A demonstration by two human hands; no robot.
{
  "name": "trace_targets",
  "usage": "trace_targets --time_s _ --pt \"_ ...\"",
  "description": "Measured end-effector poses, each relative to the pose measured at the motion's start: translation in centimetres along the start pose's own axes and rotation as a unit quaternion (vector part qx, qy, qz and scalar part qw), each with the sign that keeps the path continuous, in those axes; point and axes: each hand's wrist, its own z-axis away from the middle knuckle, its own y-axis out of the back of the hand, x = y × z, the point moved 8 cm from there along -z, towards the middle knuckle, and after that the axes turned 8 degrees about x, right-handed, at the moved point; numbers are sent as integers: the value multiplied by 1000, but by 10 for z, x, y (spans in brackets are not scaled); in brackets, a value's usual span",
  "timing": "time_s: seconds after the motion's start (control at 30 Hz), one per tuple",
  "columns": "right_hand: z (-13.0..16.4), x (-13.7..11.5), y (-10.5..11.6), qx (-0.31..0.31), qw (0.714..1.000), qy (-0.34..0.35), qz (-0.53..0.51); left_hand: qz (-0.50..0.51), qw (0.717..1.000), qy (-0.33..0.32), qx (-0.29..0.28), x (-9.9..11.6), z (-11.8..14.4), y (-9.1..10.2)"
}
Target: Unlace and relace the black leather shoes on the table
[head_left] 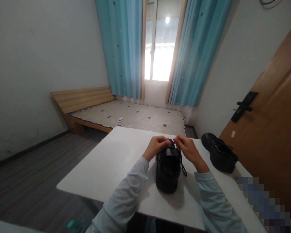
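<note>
A black lace-up shoe [168, 174] stands on the white table [106, 161], its heel toward me and its toe pointing away. Both hands are at the laces near the front of the shoe. With fingers pinched together, my left hand [158, 144] grips the shoelace on the left side. Opposite it, my right hand [185, 146] pinches the shoelace [183, 170] on the right, where a loop hangs down beside the shoe. A second black shoe [219, 152] rests on the table to the right of my right hand.
Beyond the table is a low bed [140, 115] with a small white object [120, 119] on it. A wooden door [269, 113] with a black handle is at the right. Blue curtains [126, 48] flank the window. A green-capped item [72, 225] is at the lower left.
</note>
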Motion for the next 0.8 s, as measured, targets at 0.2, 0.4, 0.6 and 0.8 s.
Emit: trace_targets --time_s 0.2,0.4,0.6,0.8 --pt "0 -3 -5 12 1000 8 -7 -16 1000 2 -15 -1 -1 -3" --pt "0 -2 -4 34 999 16 5 -36 999 17 -33 -1 2 -7" --pt "0 2 0 40 998 2 -40 -10 999 -4 -30 8 3 -7" --pt "8 12 -11 -115 987 -16 -108 25 996 -24 77 11 -4 15"
